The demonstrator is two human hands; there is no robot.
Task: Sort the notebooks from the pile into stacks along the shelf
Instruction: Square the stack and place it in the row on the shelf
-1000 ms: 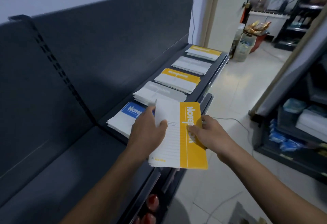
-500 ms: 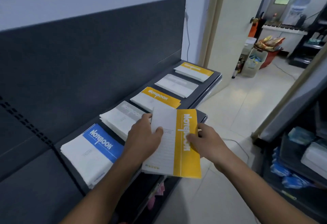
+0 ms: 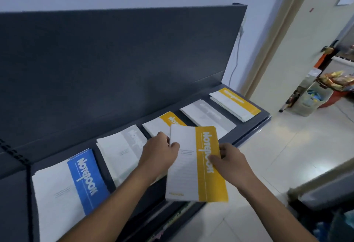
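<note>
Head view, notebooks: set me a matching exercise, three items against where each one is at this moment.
Items:
1. blue-banded stack
2. held yellow-banded notebook
3. far yellow-banded stack

Places:
A. far end of the shelf, towards the doorway
B. nearest end of the row on the shelf
C. gripped by the left hand and the right hand, above the shelf's front edge

Pairs: 1-B, 2-C, 3-A.

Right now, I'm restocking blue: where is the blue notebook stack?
Head view: the blue notebook stack lies at the near left end of the shelf, beside a grey stack.
</note>
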